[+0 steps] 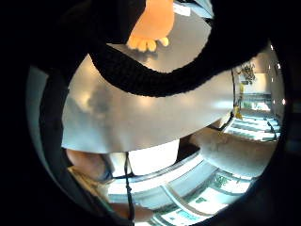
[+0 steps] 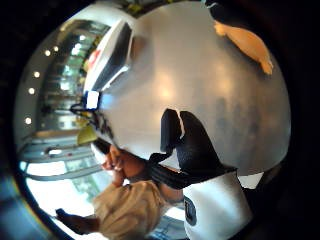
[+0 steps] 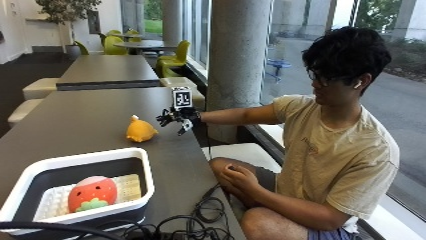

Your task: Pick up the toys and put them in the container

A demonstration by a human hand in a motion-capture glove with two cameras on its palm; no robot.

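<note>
My hand (image 3: 174,120) wears black, and the toy (image 3: 140,130) near it is yellow-orange on the dark grey worktop (image 3: 73,125). In the white container (image 3: 136,161) sits a red strawberry toy (image 3: 93,192) with green leaves on a pale yellow mat (image 3: 130,186).

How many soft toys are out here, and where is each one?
2. An orange-yellow toy sits on the table, just beside the gloved right hand. A red strawberry-like toy already lies in the white container. Others could be hidden behind the container's wall.

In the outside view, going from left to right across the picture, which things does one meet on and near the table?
strawberry toy inside the white container → yellow toy on the table → gloved right hand → the person's bare hand
</note>
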